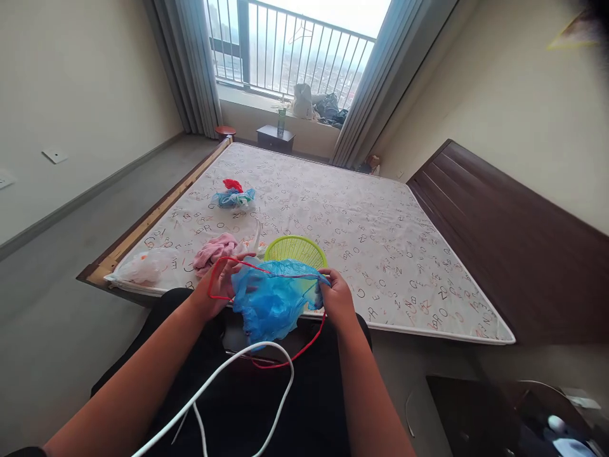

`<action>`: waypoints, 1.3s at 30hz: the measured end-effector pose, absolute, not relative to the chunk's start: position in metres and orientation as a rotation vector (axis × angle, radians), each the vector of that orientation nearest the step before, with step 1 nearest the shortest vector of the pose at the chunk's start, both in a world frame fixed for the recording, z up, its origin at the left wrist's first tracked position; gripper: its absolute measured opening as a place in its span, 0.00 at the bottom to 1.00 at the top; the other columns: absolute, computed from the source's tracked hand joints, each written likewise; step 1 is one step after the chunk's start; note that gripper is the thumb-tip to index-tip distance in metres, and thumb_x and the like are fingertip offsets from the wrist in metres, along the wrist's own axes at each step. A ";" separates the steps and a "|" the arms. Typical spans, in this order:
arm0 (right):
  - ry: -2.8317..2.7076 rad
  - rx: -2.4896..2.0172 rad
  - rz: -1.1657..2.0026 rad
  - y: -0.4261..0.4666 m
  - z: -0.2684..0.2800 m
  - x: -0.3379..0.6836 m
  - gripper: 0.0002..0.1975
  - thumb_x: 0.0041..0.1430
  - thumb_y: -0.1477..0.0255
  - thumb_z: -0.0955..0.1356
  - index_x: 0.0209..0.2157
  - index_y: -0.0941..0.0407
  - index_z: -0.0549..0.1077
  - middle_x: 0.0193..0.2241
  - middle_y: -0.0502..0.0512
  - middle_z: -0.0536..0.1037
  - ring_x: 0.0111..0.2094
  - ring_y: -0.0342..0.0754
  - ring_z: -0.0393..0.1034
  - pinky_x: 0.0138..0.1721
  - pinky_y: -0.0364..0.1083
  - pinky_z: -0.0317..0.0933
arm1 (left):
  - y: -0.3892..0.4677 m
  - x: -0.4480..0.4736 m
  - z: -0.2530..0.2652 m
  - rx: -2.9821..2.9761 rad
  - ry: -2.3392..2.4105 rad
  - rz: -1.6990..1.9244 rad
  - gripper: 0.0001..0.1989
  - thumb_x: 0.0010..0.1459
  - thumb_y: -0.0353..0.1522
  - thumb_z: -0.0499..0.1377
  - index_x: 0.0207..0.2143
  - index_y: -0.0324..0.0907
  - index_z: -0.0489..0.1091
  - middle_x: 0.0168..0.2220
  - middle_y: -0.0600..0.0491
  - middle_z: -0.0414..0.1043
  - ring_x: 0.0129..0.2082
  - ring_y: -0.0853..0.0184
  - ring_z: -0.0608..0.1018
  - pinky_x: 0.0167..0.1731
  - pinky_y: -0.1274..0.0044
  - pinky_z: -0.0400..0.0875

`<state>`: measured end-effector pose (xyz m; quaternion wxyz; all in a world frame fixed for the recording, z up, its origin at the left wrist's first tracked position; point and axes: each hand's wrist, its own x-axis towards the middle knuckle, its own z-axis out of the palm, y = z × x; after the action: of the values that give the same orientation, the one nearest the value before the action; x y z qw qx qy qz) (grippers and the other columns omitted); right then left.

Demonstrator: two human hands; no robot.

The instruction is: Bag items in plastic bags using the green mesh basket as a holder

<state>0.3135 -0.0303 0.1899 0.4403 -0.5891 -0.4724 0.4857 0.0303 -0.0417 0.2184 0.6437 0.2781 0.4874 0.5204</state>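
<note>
A crumpled blue plastic bag (276, 301) is stretched between my hands above my lap. My right hand (339, 297) pinches the bag's edge. At the bag's other side, my left hand (216, 289) grips it, its fingertips partly hidden behind the film. A red cord (311, 343) loops around my left hand, runs across the bag's top to my right hand and hangs below. Just behind the bag, a yellow-green plastic basket (295, 247) rests on the mattress. Pink cloth (216, 249) lies beyond my left hand.
A letter-patterned mattress (371, 254) spreads ahead, with a dark headboard (514, 235) at right. Bunched blue and red bags (235, 195) and a clear bag (145, 265) lie on its left part. A white cable (214, 371) loops over my lap. A nightstand (276, 136) stands near the window.
</note>
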 end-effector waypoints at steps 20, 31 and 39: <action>-1.298 -1.311 1.266 -0.036 0.209 0.294 0.16 0.54 0.67 0.68 0.46 0.52 0.73 0.32 0.48 0.76 0.27 0.44 0.67 0.28 0.43 0.58 | -0.047 0.040 0.199 1.594 1.460 0.612 0.21 0.58 0.42 0.56 0.49 0.41 0.76 0.38 0.49 0.77 0.37 0.59 0.78 0.41 0.69 0.72; -1.427 -1.592 1.011 -0.021 0.207 0.333 0.05 0.57 0.70 0.65 0.37 0.52 0.70 0.28 0.49 0.75 0.28 0.46 0.69 0.32 0.44 0.61 | -0.027 0.039 0.225 1.852 1.524 0.693 0.30 0.54 0.48 0.65 0.56 0.46 0.71 0.50 0.48 0.76 0.50 0.54 0.77 0.50 0.67 0.71; -0.867 -1.236 1.407 -0.021 0.216 0.338 0.16 0.47 0.63 0.74 0.36 0.53 0.69 0.25 0.44 0.71 0.23 0.41 0.61 0.24 0.40 0.55 | 0.006 0.028 0.208 2.044 1.568 0.370 0.19 0.59 0.35 0.56 0.52 0.44 0.75 0.45 0.48 0.79 0.46 0.57 0.79 0.47 0.70 0.71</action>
<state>0.3378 -0.0215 0.2162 0.5133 -0.5140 -0.3604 0.5851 0.0282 0.0064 0.2082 0.2664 0.7570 0.5807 0.1369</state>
